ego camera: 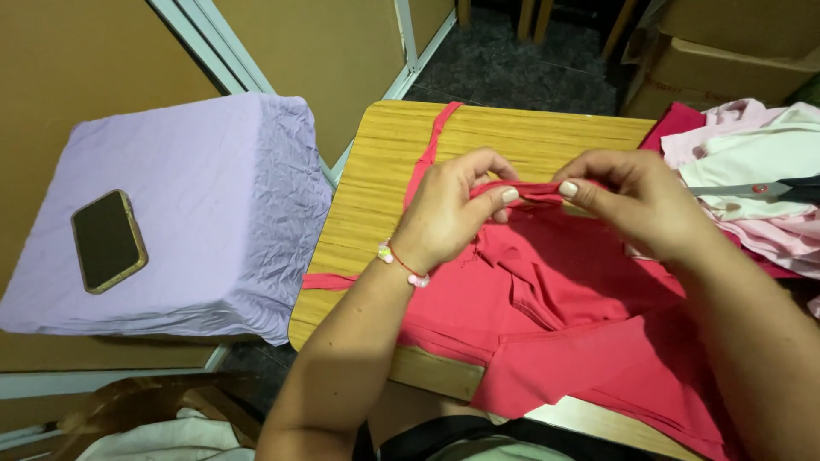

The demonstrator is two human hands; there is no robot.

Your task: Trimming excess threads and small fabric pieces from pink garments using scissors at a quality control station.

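Observation:
A red garment [555,307] lies spread over a small wooden table [376,196], with thin red straps trailing off to the far and left sides. My left hand [448,213] pinches a folded red edge of the garment between thumb and fingers. My right hand [636,201] pinches the same raised edge just to the right, thumbs almost meeting. A beaded bracelet with a red cord sits on my left wrist.
A box draped in lilac cloth [188,213] stands left of the table, with a dark phone [107,241] on top. At the right, a pile of pink and white clothes [760,162] carries scissors [760,189]. Cardboard boxes [726,60] stand behind.

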